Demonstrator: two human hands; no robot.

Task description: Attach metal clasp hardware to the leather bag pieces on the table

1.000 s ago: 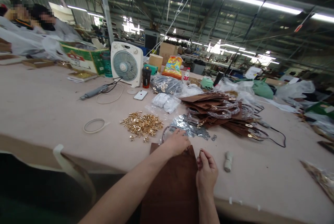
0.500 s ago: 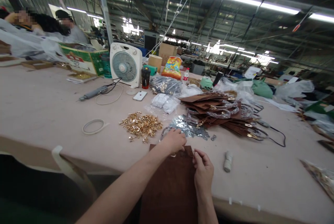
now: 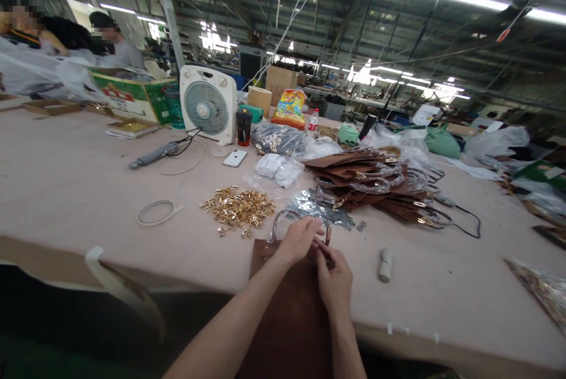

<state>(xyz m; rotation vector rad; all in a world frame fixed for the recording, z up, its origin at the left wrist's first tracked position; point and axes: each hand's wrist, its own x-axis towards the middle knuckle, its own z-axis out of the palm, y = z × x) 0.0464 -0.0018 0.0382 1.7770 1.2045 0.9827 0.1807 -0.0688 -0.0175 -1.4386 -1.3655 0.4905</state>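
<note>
A brown bag panel (image 3: pixel 287 308) lies over the table's near edge in front of me, with a plastic-wrapped handle loop (image 3: pixel 277 221) at its top. My left hand (image 3: pixel 298 240) rests on the panel's top edge, fingers curled around the strap end. My right hand (image 3: pixel 333 276) meets it from the right, pinching a small piece at the same spot; what it pinches is too small to name. A heap of gold metal fittings (image 3: pixel 239 209) lies just left of the hands. A patch of small silver pieces (image 3: pixel 321 209) lies just behind them.
A stack of brown bag panels with handles (image 3: pixel 375 187) sits to the right rear. A small grey roll (image 3: pixel 385 264) lies right of my hands, a tape ring (image 3: pixel 154 212) to the left. A white fan (image 3: pixel 207 105), phone (image 3: pixel 234 158) and a corded tool (image 3: pixel 152 156) stand farther back. Two people sit at far left.
My right hand moved left and forward to meet the left hand at the panel's top edge. The left hand shifted slightly on the strap. The view tilted a little.
</note>
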